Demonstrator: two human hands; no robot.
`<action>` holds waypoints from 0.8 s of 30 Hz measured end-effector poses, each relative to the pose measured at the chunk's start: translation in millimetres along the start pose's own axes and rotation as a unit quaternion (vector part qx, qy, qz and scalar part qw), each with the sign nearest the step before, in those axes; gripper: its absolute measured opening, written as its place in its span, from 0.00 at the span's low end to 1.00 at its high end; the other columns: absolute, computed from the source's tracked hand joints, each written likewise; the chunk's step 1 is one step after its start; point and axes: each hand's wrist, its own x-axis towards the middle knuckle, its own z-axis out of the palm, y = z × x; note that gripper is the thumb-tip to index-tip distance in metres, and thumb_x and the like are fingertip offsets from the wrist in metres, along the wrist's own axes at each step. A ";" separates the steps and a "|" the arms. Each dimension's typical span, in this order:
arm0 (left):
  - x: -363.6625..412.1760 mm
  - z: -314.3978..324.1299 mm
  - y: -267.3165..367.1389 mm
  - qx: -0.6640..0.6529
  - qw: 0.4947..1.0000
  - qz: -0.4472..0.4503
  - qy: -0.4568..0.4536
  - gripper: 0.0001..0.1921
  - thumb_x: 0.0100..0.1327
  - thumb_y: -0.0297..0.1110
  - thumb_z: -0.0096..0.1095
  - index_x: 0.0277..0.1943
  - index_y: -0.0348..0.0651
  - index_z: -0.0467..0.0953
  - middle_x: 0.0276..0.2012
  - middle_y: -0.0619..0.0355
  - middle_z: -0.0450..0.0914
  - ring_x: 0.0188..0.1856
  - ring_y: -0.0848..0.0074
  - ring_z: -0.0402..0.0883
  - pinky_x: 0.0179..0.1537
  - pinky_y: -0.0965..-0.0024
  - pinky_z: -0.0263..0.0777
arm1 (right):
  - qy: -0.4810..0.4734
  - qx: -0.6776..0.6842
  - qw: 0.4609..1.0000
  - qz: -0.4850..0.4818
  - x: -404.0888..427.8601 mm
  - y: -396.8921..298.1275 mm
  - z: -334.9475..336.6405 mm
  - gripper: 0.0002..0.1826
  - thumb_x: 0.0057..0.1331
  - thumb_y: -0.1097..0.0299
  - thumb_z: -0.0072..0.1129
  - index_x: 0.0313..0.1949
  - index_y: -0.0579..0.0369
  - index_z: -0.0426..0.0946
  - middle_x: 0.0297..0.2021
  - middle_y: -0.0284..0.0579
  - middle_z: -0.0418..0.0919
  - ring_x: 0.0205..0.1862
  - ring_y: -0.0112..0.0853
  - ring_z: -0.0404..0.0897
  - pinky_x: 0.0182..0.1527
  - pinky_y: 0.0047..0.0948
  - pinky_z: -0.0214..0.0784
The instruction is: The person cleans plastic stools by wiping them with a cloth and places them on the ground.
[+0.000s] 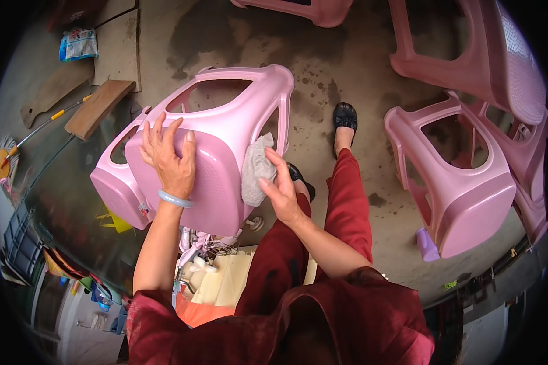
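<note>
A pink plastic stool (210, 182) lies tipped in front of me, its seat towards me and its legs pointing away. Another pink seat (114, 191) shows close behind it on the left. My left hand (169, 155) rests on the stool's seat with the fingers spread and nothing gripped. A grey cloth (258, 171) is held by my right hand (281, 187), between thumb and fingers, against the right side of the seat. Part of the cloth lies over the stool's edge.
More pink stools (479, 214) stand or lie at the right, with another pink stool (324, 11) at the top edge. Wooden boards (100, 107), a broom-like tool (50, 119) and a printed plastic bag (78, 44) are at the left. The concrete floor (301, 118) has wet patches.
</note>
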 end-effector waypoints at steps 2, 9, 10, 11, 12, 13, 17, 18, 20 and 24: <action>3.6 -2.9 -15.2 0.076 0.996 0.022 0.035 0.18 0.66 0.41 0.47 0.56 0.48 0.73 0.62 0.58 0.66 0.69 0.57 0.50 0.64 0.40 0.31 | -0.075 -0.095 0.988 -0.092 -3.5 -18.2 12.7 0.38 0.56 0.67 0.58 0.63 0.63 0.53 0.66 0.55 0.49 0.69 0.41 0.47 0.68 0.40 0.36; 16.3 0.4 -45.3 0.093 0.990 0.102 0.025 0.19 0.67 0.41 0.41 0.55 0.47 0.73 0.61 0.56 0.68 0.69 0.56 0.52 0.65 0.42 0.34 | -0.114 -0.168 0.968 -0.144 5.4 -27.2 20.4 0.35 0.57 0.68 0.56 0.63 0.60 0.54 0.65 0.59 0.49 0.68 0.50 0.49 0.68 0.43 0.41; 15.1 0.6 -43.9 0.089 0.990 0.102 0.029 0.19 0.66 0.39 0.40 0.53 0.45 0.75 0.59 0.54 0.69 0.68 0.56 0.55 0.65 0.46 0.37 | -0.090 -0.161 0.971 -0.152 9.6 -23.9 24.3 0.32 0.57 0.68 0.55 0.61 0.60 0.57 0.64 0.58 0.52 0.67 0.49 0.52 0.67 0.42 0.44; 16.5 0.1 -41.6 0.088 0.991 0.102 0.027 0.19 0.66 0.39 0.40 0.53 0.45 0.75 0.59 0.54 0.69 0.68 0.56 0.55 0.65 0.46 0.37 | -0.066 -0.154 0.973 -0.160 14.2 -20.8 27.3 0.30 0.58 0.69 0.54 0.60 0.60 0.59 0.63 0.57 0.54 0.65 0.48 0.55 0.65 0.42 0.46; 16.9 -2.3 -39.5 0.089 0.990 0.104 0.028 0.18 0.65 0.38 0.40 0.51 0.45 0.76 0.59 0.54 0.70 0.67 0.55 0.56 0.65 0.48 0.40 | -0.065 -0.155 0.973 -0.156 19.8 -18.3 29.5 0.30 0.58 0.69 0.54 0.60 0.60 0.59 0.63 0.57 0.54 0.65 0.48 0.55 0.65 0.42 0.46; 16.8 -4.1 -38.0 0.091 0.990 0.105 0.029 0.18 0.65 0.37 0.40 0.50 0.44 0.77 0.58 0.53 0.71 0.66 0.55 0.58 0.64 0.51 0.42 | -0.020 -0.196 0.967 -0.160 29.0 -14.8 30.6 0.27 0.57 0.69 0.53 0.57 0.60 0.62 0.61 0.55 0.59 0.63 0.47 0.58 0.64 0.41 0.48; 17.8 -13.4 -37.8 0.114 0.988 0.105 0.012 0.18 0.63 0.37 0.41 0.47 0.43 0.77 0.56 0.52 0.72 0.64 0.55 0.60 0.62 0.54 0.46 | 0.122 -0.205 0.959 -0.152 98.0 20.9 19.4 0.19 0.61 0.70 0.47 0.52 0.62 0.68 0.53 0.49 0.69 0.58 0.39 0.64 0.62 0.35 0.51; 18.5 -8.6 -35.6 0.099 0.989 0.111 0.008 0.17 0.63 0.38 0.41 0.46 0.43 0.77 0.55 0.52 0.73 0.63 0.55 0.61 0.61 0.54 0.47 | 0.157 -0.195 0.963 -0.095 120.1 37.6 0.5 0.18 0.63 0.68 0.47 0.52 0.61 0.68 0.50 0.48 0.71 0.54 0.34 0.68 0.59 0.30 0.54; 21.7 -6.6 -30.5 0.082 0.990 0.116 0.005 0.17 0.62 0.38 0.41 0.44 0.43 0.78 0.52 0.50 0.74 0.62 0.55 0.62 0.60 0.55 0.47 | 0.197 -0.066 0.977 0.046 169.9 61.3 -38.1 0.17 0.61 0.67 0.50 0.50 0.58 0.71 0.46 0.52 0.74 0.50 0.40 0.72 0.55 0.34 0.60; 23.2 -6.6 -29.1 0.076 0.991 0.114 0.002 0.17 0.62 0.39 0.41 0.43 0.43 0.78 0.51 0.50 0.74 0.61 0.55 0.63 0.60 0.55 0.47 | 0.205 -0.186 0.954 0.112 201.9 74.1 -61.2 0.18 0.59 0.64 0.53 0.48 0.55 0.73 0.45 0.51 0.74 0.50 0.41 0.73 0.53 0.33 0.64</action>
